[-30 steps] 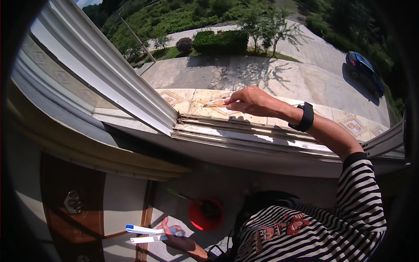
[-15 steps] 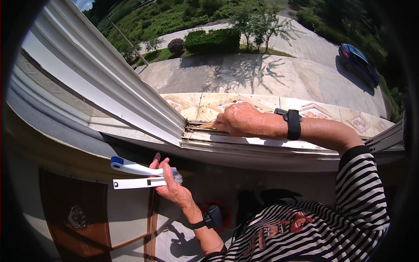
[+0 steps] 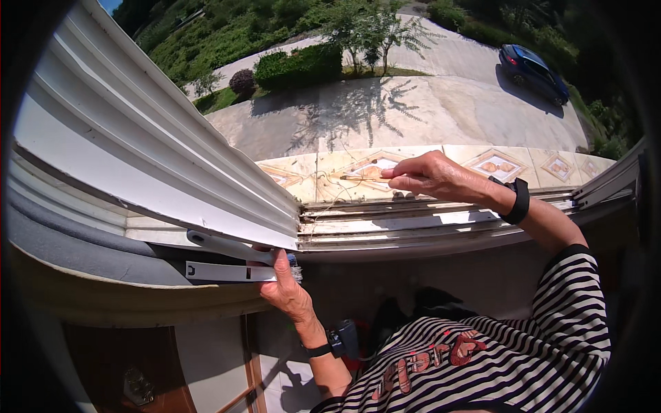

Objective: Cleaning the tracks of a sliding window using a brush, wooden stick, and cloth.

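Note:
My right hand [image 3: 435,176] pinches a thin tan stick [image 3: 363,179] over the patterned tile ledge [image 3: 451,157] outside the window. Fine stringy debris [image 3: 334,201] lies by the stick's tip and at the left end of the sliding-window track [image 3: 385,226]. Below the window frame, my left hand [image 3: 281,292] is closed around a white brush handle [image 3: 224,245] and a flat white slotted strip [image 3: 219,272]. Blue and pale bristles [image 3: 296,267] stick out past its thumb. I cannot tell whether the strip and the brush are one tool.
A white window frame [image 3: 158,131] rises on the left, and the track runs right to another frame part [image 3: 613,177]. Beyond the ledge are a paved yard [image 3: 441,113], shrubs [image 3: 299,67] and a parked blue car [image 3: 533,74]. A brown door [image 3: 117,365] shows at lower left.
My right hand has lifted the stick out of the track and moved it outward over the tiles. My left hand has come up closer to the window frame with the brush.

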The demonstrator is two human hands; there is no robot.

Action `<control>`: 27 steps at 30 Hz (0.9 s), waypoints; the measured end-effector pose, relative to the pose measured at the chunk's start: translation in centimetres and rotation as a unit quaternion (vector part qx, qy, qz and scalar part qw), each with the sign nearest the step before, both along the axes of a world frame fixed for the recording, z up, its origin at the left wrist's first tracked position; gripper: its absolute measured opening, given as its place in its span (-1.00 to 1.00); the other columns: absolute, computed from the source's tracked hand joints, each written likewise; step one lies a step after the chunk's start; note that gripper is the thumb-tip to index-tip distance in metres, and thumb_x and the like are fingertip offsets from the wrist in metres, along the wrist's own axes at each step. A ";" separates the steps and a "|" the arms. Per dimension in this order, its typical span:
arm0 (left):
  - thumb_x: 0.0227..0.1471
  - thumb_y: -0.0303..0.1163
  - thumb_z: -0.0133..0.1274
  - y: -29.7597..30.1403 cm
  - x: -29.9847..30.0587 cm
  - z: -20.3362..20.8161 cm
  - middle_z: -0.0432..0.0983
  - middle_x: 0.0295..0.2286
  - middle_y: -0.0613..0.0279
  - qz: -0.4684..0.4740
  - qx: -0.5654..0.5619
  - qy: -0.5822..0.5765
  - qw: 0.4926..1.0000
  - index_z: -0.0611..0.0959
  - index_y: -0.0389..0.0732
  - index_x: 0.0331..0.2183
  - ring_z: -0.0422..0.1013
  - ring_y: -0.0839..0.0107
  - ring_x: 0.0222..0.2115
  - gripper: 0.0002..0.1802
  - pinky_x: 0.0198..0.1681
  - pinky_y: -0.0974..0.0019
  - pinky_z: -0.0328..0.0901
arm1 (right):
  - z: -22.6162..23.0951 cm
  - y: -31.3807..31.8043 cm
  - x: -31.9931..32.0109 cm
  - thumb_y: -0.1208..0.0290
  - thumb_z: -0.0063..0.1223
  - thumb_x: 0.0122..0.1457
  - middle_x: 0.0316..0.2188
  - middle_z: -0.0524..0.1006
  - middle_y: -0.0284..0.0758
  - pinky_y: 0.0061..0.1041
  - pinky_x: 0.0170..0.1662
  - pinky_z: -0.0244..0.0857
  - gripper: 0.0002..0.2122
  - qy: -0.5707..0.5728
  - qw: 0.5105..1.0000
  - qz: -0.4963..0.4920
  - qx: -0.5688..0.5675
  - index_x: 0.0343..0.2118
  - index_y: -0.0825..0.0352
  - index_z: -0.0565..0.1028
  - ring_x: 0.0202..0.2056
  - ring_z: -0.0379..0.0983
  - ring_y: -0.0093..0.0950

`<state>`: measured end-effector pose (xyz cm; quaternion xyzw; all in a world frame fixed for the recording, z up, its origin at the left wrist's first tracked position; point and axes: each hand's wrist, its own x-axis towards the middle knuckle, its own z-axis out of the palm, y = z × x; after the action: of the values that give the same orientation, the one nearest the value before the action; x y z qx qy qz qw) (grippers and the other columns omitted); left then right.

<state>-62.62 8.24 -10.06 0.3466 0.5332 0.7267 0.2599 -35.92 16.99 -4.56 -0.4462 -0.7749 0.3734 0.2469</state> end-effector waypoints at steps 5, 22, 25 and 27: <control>-0.08 -0.36 0.10 -0.1 -0.8 -0.5 0.43 -0.25 0.17 0.008 -0.034 0.034 0.999 0.49 -0.45 -0.20 0.31 0.44 -0.28 -0.58 -0.14 0.36 0.18 | 3.5 -2.2 -1.0 0.38 0.04 0.06 -0.44 0.53 -0.14 -0.47 -0.34 0.33 -0.79 -0.147 0.986 0.070 -0.022 -0.29 0.40 0.51 -0.41 0.49 -0.31; -0.06 -0.40 0.09 0.1 -0.8 -0.8 0.37 -0.15 0.10 -0.011 -0.017 -0.012 1.000 0.43 -0.47 -0.15 0.27 0.38 -0.15 -0.55 -0.01 0.32 0.11 | -1.7 -1.3 -7.7 0.23 -0.02 0.08 -0.51 0.51 -0.09 -0.34 -0.34 0.31 -0.71 -0.061 0.997 0.034 0.019 -0.28 0.37 0.49 -0.40 0.47 -0.19; -0.06 -0.40 0.09 0.0 -0.6 -0.4 0.37 -0.14 0.10 -0.011 -0.022 -0.010 1.000 0.42 -0.48 -0.14 0.27 0.38 -0.15 -0.54 0.00 0.32 0.10 | -1.5 -0.7 -5.2 0.23 -0.07 0.13 -0.39 0.53 -0.10 -0.44 -0.34 0.29 -0.67 0.109 0.987 -0.095 -0.065 -0.20 0.42 0.45 -0.42 0.45 -0.37; -0.06 -0.40 0.10 -0.1 -0.6 -0.3 0.37 -0.14 0.10 -0.006 -0.030 -0.018 0.999 0.42 -0.49 -0.13 0.27 0.38 -0.15 -0.53 0.01 0.32 0.09 | 0.6 -0.9 -3.6 0.25 -0.08 0.15 -0.35 0.53 -0.11 -0.49 -0.35 0.29 -0.68 0.119 0.978 -0.144 -0.092 -0.20 0.44 0.45 -0.44 0.40 -0.50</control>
<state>-63.19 8.12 -10.37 0.3291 0.5476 0.7150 0.2840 -39.57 16.08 -4.00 -0.5261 -0.6302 0.4542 0.3461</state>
